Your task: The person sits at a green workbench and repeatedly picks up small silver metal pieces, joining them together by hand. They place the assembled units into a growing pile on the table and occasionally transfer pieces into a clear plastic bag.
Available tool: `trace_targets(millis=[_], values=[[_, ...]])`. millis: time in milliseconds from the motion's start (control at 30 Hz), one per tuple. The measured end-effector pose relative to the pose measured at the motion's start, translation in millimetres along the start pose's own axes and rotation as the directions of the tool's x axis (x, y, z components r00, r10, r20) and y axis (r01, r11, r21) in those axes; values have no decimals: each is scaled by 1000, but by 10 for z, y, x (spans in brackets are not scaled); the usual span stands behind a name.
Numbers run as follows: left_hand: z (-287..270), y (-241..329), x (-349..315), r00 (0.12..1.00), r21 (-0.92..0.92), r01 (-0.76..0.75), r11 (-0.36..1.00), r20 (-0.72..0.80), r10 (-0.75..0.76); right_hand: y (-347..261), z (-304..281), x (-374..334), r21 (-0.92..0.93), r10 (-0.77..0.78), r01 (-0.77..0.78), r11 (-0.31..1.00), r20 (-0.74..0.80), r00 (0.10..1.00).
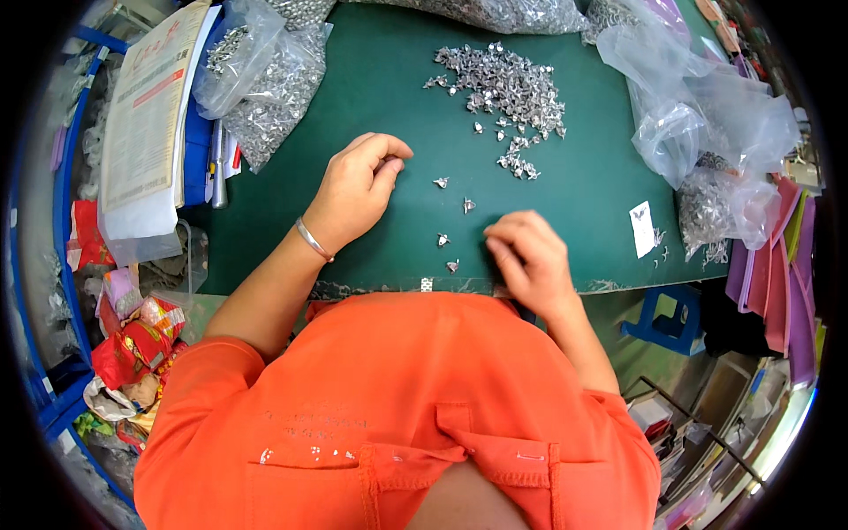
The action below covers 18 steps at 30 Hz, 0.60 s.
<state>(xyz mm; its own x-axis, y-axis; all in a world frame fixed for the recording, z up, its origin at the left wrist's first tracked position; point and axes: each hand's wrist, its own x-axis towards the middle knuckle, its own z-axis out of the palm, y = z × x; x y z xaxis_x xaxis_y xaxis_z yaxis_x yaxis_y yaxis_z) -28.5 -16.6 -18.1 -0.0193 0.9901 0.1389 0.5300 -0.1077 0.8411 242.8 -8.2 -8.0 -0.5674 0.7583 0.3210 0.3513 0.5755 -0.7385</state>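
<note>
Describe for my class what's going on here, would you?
A person in an orange shirt is at a dark green tabletop. Four small, silvery metal pieces lie between their loosely curled left hand and right hand, with a larger heap of similar silvery pieces farther off. No piece shows in either grip.

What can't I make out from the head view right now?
All in the head view:
Left hand: its back hides the palm.
Right hand: curl and blur hide whether it holds anything.
Loose silver metal pieces: too small for fine shape.
Clear plastic bag at the top: cut off by the upper edge.
</note>
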Motion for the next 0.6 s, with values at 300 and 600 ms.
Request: trace_targets(millis=[300, 600], values=[[199, 108, 105, 980, 69, -195, 978, 59, 191, 122, 285, 277, -87, 14, -17, 996, -38, 999], [218, 93, 80, 930, 260, -365, 894, 154, 335, 52, 88, 38, -93, -6, 9, 996, 30, 1000]])
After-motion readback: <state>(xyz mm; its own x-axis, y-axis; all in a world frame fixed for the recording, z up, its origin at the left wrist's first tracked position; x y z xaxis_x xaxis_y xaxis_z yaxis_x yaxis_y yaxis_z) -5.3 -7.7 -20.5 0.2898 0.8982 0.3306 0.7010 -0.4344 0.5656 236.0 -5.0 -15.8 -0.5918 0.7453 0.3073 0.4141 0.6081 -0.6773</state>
